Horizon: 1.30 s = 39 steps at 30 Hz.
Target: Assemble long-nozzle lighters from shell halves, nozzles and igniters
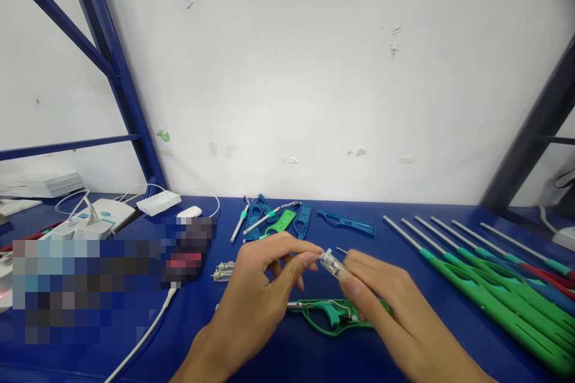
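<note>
Clear lighter fuel tank [333, 266] sits between the two hands, raised over the blue desk [309, 362], its long axis slanting from the pale cap at upper left down toward the right palm. The right hand [366, 284] is nearer to its body, thumb and fingers closed around the lower end. The left hand [299, 260] meets it at the cap, forefinger and thumb drawn almost together; whether they grip the cap or merely touch it, I cannot tell. Below the tank, an open green lighter casing [353, 322] lies lengthwise from left to right, partly hidden by both hands.
</note>
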### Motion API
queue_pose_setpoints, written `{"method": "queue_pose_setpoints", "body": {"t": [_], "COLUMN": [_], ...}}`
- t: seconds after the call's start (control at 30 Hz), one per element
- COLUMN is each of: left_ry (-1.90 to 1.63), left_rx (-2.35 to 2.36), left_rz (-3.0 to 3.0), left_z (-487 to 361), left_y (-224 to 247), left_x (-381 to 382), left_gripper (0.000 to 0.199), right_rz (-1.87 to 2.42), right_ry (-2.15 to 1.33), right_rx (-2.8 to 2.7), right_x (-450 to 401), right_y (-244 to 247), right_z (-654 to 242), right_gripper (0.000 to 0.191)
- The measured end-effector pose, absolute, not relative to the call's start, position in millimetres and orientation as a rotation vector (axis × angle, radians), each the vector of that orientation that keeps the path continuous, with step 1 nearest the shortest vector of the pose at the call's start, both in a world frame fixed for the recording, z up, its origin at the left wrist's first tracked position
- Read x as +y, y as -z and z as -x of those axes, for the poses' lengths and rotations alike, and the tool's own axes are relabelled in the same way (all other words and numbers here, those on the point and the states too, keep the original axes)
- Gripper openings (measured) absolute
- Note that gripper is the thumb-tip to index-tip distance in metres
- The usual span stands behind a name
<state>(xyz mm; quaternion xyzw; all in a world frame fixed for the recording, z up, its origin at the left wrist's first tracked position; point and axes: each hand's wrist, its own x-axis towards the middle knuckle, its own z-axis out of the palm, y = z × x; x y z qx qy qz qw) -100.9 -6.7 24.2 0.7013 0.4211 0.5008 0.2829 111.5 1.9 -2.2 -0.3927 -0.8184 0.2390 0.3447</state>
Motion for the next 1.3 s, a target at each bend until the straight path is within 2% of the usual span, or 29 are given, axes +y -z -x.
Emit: {"method": "queue_pose_setpoints", "body": {"t": [0.2, 0.4, 0.73, 0.87, 1.0, 1.17, 1.3], "left_ry": [-1.404, -1.301, -1.615, -1.561, -1.438, -1.371, -1.063], "left_rx": [1.091, 0.980, 1.228, 1.257, 1.301, 1.349, 1.384], "left_rz": [-1.771, -1.633, -1.910, -1.975, -2.078, -2.195, -2.397], "left_z": [98.2, 96.5, 87.1, 89.7, 91.6, 89.9, 86.9], "left_y": [-26.9, -29.8, -10.0, -12.7, -14.1, -9.5, -1.4], "left_x": [-7.5, -7.2, -8.7, -7.9, -5.7, -4.3, -4.0], "left_gripper": [0.011, 0.009, 0.013, 0.014, 0.018, 0.021, 0.021], "right_rz": [1.013, 1.019, 0.939, 0.986, 1.132, 1.221, 1.271], "right_ry": [-0.685, -0.676, -0.612, -0.649, -0.709, -0.664, -0.569], "right_rx": [-2.118, -2.125, -2.093, -2.101, -2.072, -2.121, -2.254], "right_x": [1.9, 1.1, -0.3, 1.4, 3.8, 7.2, 11.6], "right_y": [2.3, 5.1, 0.4, -3.2, -9.9, -16.2, -15.7], "right_z": [-114.4, -118.9, -95.2, -100.4, -115.5, -136.8, -158.5], "right_gripper": [0.044, 0.046, 0.048, 0.050, 0.039, 0.040, 0.039]}}
